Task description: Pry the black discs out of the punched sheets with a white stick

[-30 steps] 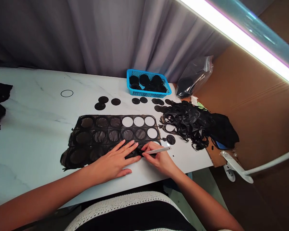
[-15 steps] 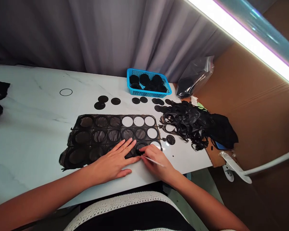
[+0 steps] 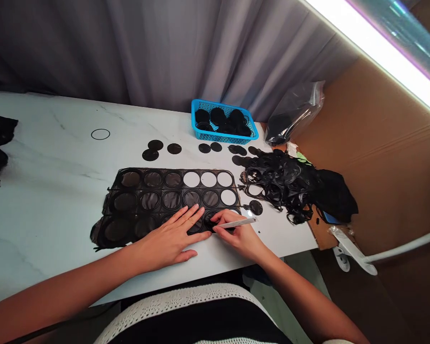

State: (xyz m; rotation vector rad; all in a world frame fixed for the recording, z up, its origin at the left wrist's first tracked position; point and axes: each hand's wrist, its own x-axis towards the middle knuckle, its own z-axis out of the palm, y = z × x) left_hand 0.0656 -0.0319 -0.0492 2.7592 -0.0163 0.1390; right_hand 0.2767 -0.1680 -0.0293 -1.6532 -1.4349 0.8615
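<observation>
A white bench (image 3: 50, 205) is being partly covered by black things. Near its front edge, a big black sheet (image 3: 171, 199) is being touched by both hands. Rows of round shapes are being shown on it: three dark and three white in the top row, five dark and one white in the middle row. The bottom row is being partly hidden. At the right, a messy pile of black scraps (image 3: 283, 179) is being seen. Behind it, something dark is being held in a clear bag (image 3: 306, 110). Beside the bag, black round pieces (image 3: 218, 116) are being held in a blue basket (image 3: 224, 138). The left hand (image 3: 175, 236) is being held flat and wide open; nothing is being gripped. The right hand (image 3: 238, 234) is being held curled, and a thin white tool (image 3: 238, 222) is being pinched in its fingers over the bottom row. Loose black discs (image 3: 174, 148) and a thin black ring (image 3: 101, 129) are being seen farther back.
</observation>
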